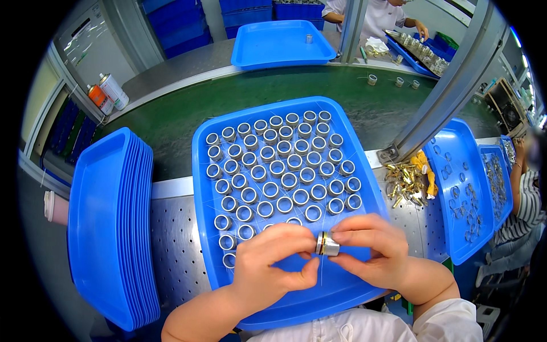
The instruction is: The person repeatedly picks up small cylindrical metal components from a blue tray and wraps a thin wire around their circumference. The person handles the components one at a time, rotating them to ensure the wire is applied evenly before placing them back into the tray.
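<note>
A blue tray (202, 171) lies in front of me, filled with several rows of upright silver metal rings (277, 169). Over the tray's near edge my left hand (272, 268) and my right hand (373, 251) meet, fingertips pinching one small silver ring part (327, 244) with a dark and gold band between them. The part is held sideways, just above the tray floor. The nearest rings in the tray are partly hidden behind my left hand.
A stack of blue trays (111, 228) stands at the left. A pile of brass parts (403, 181) lies right of the tray, beside more blue trays (456, 182) with loose rings. Beyond runs a green conveyor belt (171, 119), another blue tray (279, 43), spray cans (108, 94), and other people at the back and right.
</note>
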`<state>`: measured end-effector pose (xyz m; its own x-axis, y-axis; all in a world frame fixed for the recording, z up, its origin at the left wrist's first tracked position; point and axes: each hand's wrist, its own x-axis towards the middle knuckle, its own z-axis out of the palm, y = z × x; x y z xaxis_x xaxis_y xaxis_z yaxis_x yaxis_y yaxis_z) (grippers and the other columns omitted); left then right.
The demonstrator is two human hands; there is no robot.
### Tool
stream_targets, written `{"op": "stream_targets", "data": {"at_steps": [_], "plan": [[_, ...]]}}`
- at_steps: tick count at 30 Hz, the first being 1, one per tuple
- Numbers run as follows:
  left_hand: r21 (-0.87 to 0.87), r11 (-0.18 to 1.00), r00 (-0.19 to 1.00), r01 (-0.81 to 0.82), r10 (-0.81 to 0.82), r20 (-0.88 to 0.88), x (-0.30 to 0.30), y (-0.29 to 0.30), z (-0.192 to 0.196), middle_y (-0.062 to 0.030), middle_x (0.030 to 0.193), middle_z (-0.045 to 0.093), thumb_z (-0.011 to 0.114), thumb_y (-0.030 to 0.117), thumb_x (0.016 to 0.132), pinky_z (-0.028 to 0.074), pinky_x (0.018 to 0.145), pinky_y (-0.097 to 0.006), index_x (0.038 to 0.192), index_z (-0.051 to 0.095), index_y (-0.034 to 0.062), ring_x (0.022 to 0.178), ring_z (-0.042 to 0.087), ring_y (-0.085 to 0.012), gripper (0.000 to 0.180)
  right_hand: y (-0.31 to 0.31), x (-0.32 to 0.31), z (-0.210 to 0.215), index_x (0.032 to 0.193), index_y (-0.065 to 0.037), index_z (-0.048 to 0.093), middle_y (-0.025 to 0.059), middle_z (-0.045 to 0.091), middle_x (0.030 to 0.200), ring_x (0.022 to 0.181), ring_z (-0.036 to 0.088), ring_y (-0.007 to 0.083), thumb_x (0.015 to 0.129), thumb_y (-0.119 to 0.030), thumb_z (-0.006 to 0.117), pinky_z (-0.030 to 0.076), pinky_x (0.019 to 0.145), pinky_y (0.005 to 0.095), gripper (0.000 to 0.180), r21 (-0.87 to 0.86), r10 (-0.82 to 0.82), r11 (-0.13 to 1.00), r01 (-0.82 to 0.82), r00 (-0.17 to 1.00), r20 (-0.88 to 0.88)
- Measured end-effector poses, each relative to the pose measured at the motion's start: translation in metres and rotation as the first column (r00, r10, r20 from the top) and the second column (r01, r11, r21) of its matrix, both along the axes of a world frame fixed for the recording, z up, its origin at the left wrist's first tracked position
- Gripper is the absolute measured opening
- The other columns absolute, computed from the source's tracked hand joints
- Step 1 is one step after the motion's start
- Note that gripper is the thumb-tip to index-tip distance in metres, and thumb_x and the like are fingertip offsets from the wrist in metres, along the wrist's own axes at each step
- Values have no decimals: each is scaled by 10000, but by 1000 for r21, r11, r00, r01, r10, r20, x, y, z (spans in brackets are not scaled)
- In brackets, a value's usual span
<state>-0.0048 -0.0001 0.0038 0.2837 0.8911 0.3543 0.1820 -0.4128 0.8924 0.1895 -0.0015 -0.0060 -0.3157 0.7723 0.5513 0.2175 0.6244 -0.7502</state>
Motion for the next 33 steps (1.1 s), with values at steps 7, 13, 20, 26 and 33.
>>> {"op": "stream_targets", "data": {"at_steps": [7, 13, 20, 26, 33], "plan": [[-345, 930, 973, 128, -50, 225, -1, 4, -7, -94, 889, 622, 673, -81, 671, 559, 722, -237, 834, 658, -25, 770, 638, -130, 173, 0, -1, 0, 1012, -49, 658, 107, 596, 989, 783, 612, 190, 652, 60, 720, 531, 648, 272, 381, 116, -14, 993, 3, 995, 95], [-261, 964, 990, 58, -23, 137, -2, 2, -5, -81, 850, 629, 693, -61, 636, 553, 673, -229, 763, 648, -9, 731, 636, -121, 145, -2, -3, 0, 1014, -48, 656, 103, 597, 980, 784, 612, 188, 652, 50, 727, 531, 651, 270, 382, 149, -4, 989, -12, 994, 106], [132, 991, 996, -35, 46, -81, -1, -1, -4, -67, 802, 629, 715, -38, 572, 495, 537, -228, 737, 629, 26, 634, 624, -141, 196, -9, -3, -6, 994, -16, 637, 120, 617, 959, 754, 646, 179, 637, -9, 779, 532, 655, 277, 384, -314, -26, 949, -27, 986, -162], [36, 999, 1000, -8, 8, 12, 0, 3, -4, -78, 817, 633, 701, -59, 604, 503, 549, -229, 773, 646, 14, 629, 624, -127, 192, -4, -1, -1, 980, -14, 643, 118, 621, 957, 735, 645, 178, 638, 6, 769, 530, 651, 273, 365, -145, -16, 989, 13, 1000, -18], [-137, 990, 996, 20, -9, 84, -1, 2, -6, -84, 821, 634, 695, -65, 619, 519, 588, -218, 781, 653, 8, 643, 630, -116, 182, -2, -2, 0, 1009, -45, 653, 109, 613, 965, 768, 630, 197, 631, 26, 753, 533, 655, 276, 398, 108, -20, 994, 9, 994, 103]]}}
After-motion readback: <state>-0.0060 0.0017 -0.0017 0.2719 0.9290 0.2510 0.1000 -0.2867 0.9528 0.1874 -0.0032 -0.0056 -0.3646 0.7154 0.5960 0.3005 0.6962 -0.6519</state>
